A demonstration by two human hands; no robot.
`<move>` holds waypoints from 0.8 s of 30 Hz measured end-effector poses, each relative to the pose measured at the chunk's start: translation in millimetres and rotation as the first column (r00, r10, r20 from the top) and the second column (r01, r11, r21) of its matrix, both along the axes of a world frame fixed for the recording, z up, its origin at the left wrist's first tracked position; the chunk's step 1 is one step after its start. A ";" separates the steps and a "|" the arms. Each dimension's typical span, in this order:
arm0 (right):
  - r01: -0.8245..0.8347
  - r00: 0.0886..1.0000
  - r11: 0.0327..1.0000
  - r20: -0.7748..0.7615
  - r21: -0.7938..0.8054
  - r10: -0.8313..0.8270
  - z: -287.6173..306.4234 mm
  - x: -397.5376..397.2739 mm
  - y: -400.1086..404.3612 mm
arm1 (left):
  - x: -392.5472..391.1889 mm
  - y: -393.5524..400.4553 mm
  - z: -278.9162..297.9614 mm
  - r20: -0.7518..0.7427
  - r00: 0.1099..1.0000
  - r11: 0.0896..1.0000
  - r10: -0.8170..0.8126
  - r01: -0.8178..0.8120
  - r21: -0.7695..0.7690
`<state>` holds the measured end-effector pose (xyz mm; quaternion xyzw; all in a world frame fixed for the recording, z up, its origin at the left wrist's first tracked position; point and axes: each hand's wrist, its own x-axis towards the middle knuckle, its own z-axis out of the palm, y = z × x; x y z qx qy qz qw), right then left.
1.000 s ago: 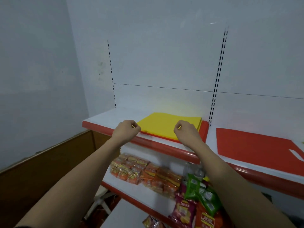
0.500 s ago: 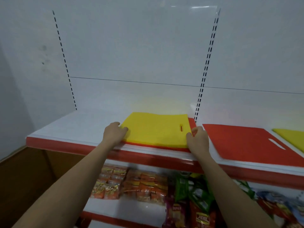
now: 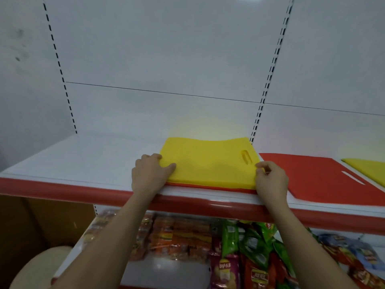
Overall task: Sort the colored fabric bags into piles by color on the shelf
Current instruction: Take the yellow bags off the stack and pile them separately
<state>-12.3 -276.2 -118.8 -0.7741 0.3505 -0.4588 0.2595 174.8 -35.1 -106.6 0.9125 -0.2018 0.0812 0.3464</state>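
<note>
Both hands pinch top yellow bag (image 3: 208, 163): left hand (image 3: 150, 174) at its left edge, right hand (image 3: 270, 180) at right. Lift it level w/o dragging the orange-red layer beneath.

Bag stack (image 3: 208, 165) on shelf (image 3: 83, 161) (snacks (image 3: 245, 247) below).

Single head-worn view, close, forward and slightly down over the shelf (image 3: 62, 163).

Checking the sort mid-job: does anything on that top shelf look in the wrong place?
Yes. The yellow bag gripped by the left hand and right hand lies on a red layer, so that pile mixes colors.
</note>
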 end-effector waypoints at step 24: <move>-0.165 0.980 0.985 0.101 -0.045 0.169 51.8 -30.5 36.6 | -23.0 16.5 49.7 -0.043 0.988 0.931 -0.149 0.126 -0.344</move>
